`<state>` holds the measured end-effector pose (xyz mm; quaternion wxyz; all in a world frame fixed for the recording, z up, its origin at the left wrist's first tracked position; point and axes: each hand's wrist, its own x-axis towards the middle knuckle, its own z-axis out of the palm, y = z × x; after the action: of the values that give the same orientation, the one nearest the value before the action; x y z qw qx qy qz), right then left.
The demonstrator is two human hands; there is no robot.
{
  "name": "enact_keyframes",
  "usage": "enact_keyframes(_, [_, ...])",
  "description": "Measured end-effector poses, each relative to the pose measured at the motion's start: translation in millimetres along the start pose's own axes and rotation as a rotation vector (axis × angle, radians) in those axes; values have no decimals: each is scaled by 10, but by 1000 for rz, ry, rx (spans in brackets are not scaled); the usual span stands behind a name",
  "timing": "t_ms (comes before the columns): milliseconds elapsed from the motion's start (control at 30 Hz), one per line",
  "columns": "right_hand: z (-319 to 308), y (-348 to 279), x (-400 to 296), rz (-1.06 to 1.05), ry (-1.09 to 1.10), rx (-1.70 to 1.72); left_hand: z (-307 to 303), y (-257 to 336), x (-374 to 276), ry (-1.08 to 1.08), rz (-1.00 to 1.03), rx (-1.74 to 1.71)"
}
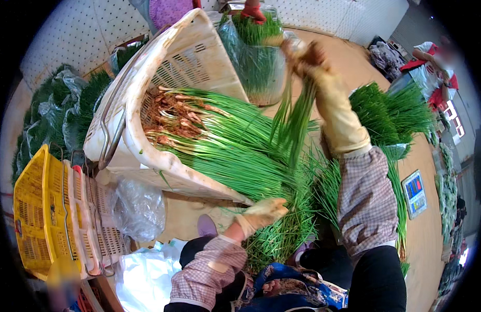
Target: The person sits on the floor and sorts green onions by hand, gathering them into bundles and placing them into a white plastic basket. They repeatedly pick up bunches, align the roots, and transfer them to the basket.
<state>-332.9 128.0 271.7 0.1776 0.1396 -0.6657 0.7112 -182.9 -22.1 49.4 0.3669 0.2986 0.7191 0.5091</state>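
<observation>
A white plastic crate (174, 156) lies tilted on its side, full of green onions (224, 156) with their brown roots towards the crate's inner end. My right hand (312, 62), in a pale yellow glove and blurred by motion, is raised beyond the crate's open side, shut on a bunch of green onions (297, 121) whose leaves hang down. Low beside the crate's near corner is my left hand (263, 213), gloved too, its fingers stretched out over a heap of loose green leaves (281, 238). It appears to hold nothing.
Stacked yellow (33, 214) and white crates stand at the left, near clear plastic bags (139, 206). Bagged greens (260, 74) stand behind the crate. More bunches (388, 113) and a digital scale (414, 194) are at the right. Other people are at the top and the upper right.
</observation>
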Motion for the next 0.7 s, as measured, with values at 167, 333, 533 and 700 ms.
enact_keyframes(167, [39, -1142, -143, -635, 133, 165, -70, -109, -84, -58, -10, -611])
enact_keyframes(333, [321, -675, -1120, -808, -316, -560, -174, 185, -610, -212, 298, -1201])
enact_keyframes(533, [-14, 387, -3006, -125, -791, -882, 456, 40, -814, 7, 230, -1592])
enact_keyframes(700, [-165, 342, -3545, 23, -556, -469, 907, -431, -845, -37, 96, -1621])
